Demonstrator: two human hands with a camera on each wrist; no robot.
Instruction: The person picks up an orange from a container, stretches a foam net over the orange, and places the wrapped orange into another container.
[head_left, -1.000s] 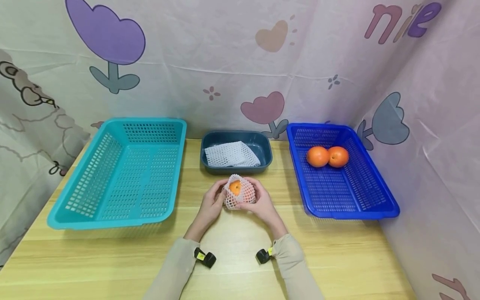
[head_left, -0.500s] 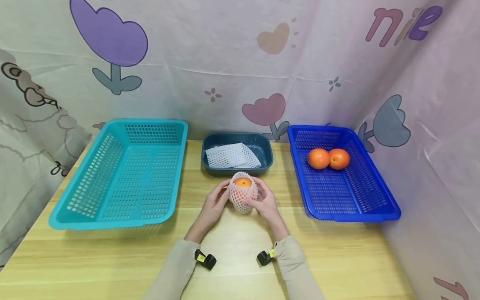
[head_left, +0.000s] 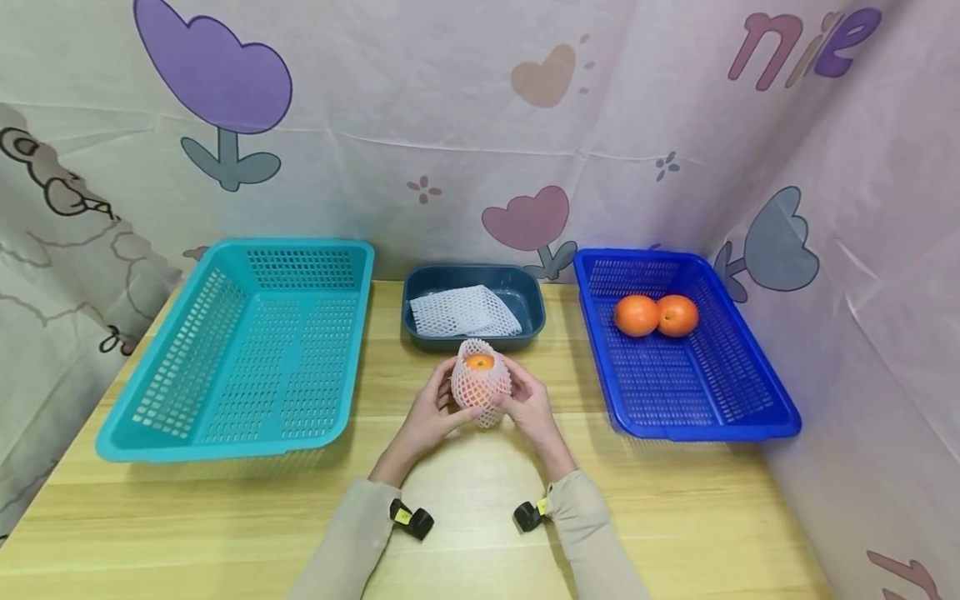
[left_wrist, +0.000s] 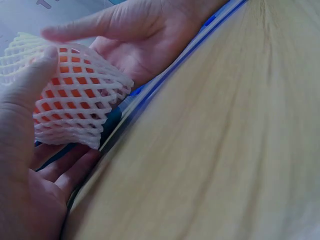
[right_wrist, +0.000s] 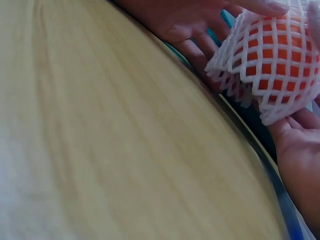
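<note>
Between both hands is an orange inside a white foam net sleeve. Its top shows through the sleeve's upper opening in the head view. My left hand holds the left side, thumb on the front of the net. On the right side my right hand grips it, with its thumb pressed to the net too. Both wrist views show the mesh spread around the orange, its loose lower edge hanging past the fruit. Fingers behind the sleeve are partly hidden.
A dark teal tub holding white foam nets stands just behind the hands. On the left is a turquoise basket. At right, a blue basket holds two oranges. Patterned cloth hangs behind the wooden table.
The netted orange has turned more upright, so its sleeve opening faces up. My left thumb has moved down onto the front of the net.
</note>
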